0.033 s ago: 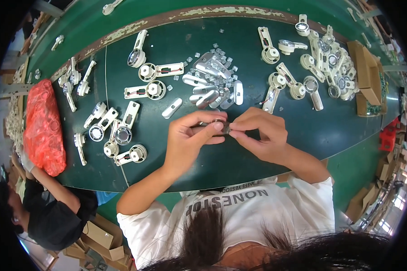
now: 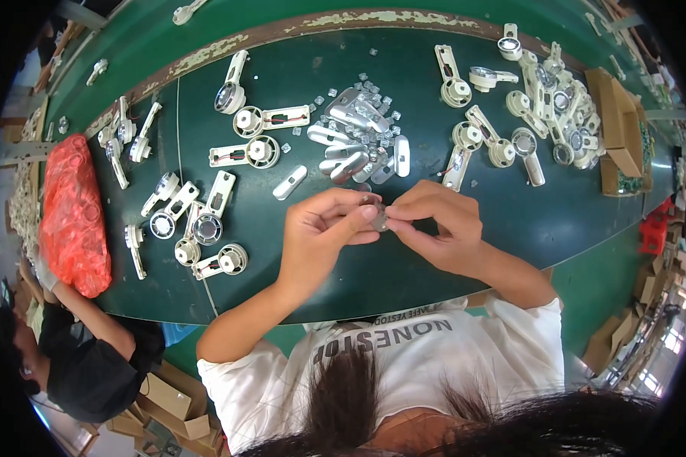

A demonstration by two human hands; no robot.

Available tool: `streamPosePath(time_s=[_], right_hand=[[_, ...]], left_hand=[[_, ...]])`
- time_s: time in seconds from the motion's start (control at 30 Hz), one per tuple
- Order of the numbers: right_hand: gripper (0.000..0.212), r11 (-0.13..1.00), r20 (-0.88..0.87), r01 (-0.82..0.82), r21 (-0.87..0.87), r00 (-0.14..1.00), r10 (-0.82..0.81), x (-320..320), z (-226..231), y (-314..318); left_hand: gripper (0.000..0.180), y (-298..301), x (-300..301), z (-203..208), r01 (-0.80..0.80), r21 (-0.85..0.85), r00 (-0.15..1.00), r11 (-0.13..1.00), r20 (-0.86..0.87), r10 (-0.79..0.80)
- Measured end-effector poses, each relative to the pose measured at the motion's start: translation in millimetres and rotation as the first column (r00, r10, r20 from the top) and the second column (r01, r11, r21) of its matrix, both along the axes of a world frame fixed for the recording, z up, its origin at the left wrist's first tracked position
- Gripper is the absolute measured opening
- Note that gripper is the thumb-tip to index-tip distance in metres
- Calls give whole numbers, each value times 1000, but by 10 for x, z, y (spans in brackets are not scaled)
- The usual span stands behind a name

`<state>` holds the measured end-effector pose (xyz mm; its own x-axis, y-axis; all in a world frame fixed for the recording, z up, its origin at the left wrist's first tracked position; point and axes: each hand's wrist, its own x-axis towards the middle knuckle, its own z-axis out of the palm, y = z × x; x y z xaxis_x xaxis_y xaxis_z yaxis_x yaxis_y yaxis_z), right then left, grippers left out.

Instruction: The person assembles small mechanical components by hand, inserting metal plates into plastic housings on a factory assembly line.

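My left hand (image 2: 318,231) and my right hand (image 2: 443,226) meet above the near middle of the table. A small dark-grey part (image 2: 379,218) is pinched between the left thumb and fingers. The right thumb and forefinger press together at its right end; whether they hold a separate small piece there is hidden. Just beyond my hands lies a heap of long silver covers (image 2: 348,166) with rounded ends and small slots. Mixed in and scattered behind them are small clear plastic pieces (image 2: 364,95). One silver cover (image 2: 290,183) lies apart, left of the heap.
White handheld-fan bodies (image 2: 263,152) lie in groups at the left, and more are piled (image 2: 564,99) at the right. A cardboard box (image 2: 617,126) stands at the right edge. At the left are a red plastic bag (image 2: 75,217) and another person (image 2: 88,358) reaching beside it.
The grey part has turned slightly between my fingers, so more of its face shows. My hands have barely shifted, and nothing else has moved.
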<state>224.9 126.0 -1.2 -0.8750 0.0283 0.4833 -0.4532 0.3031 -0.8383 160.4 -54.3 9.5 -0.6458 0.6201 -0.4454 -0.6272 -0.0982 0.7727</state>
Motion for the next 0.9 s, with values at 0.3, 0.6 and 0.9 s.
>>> streamPosePath(time_s=[0.3,0.6,0.9], right_hand=[[19,977,-8,107,183,994,-107,-16,13,10],[19,984,306,-148,-100,936,172,-46,121,36],[41,765,-85,-64,641,985,153,-1380,413,-135]], left_hand=[[19,69,63,-144,32,159,991,987,-135,-10],[4,55,93,-111,40,101,978,994,-208,-18],[9,-48,41,-41,164,-129,921,978,-335,-198]])
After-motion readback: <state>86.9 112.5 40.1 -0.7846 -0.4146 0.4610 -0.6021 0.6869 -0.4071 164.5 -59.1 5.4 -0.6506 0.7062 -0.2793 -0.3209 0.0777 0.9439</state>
